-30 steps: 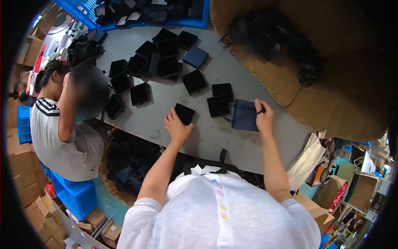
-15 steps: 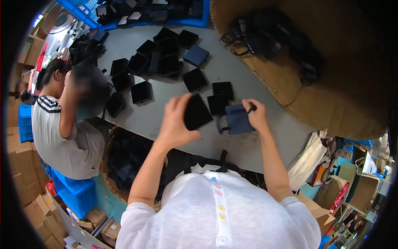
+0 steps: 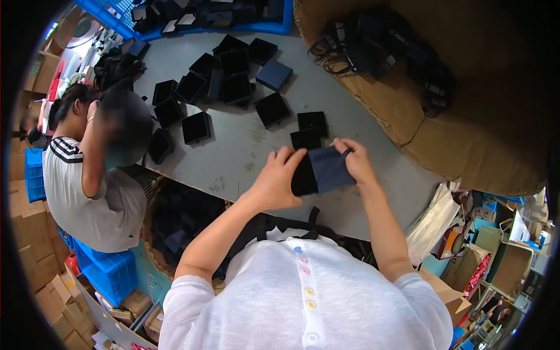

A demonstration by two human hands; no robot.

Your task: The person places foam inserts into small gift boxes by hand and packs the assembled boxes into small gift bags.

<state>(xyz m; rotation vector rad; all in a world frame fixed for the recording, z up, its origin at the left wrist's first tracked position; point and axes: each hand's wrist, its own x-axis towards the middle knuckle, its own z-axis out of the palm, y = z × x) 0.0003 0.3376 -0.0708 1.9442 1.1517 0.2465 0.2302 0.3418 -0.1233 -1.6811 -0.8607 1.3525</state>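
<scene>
My left hand (image 3: pixel 280 179) is closed around the side of a small black box (image 3: pixel 304 178), thumb and fingers on opposite edges. Pressed to the box's right side is a flat navy gift bag (image 3: pixel 332 169) with a dark ribbon handle. My right hand (image 3: pixel 356 162) pinches the bag's far right edge, near the ribbon. Whether the box lies at the bag's mouth or partly inside it, I cannot tell. Just beyond the hands sit two open black boxes, one (image 3: pixel 312 123) behind the other (image 3: pixel 305 139).
Several black boxes (image 3: pixel 235 62) and a closed navy box (image 3: pixel 274 75) lie on the grey table (image 3: pixel 233 163). A blue crate (image 3: pixel 286 17) of boxes stands at the back. Dark ribbon-handled bags (image 3: pixel 373 46) fill a cardboard carton (image 3: pixel 496 140) at right. A person (image 3: pixel 87 169) sits at left.
My left hand has brought the black box right and slightly down, so it now meets the navy gift bag. My right hand has shifted slightly left with the bag.
</scene>
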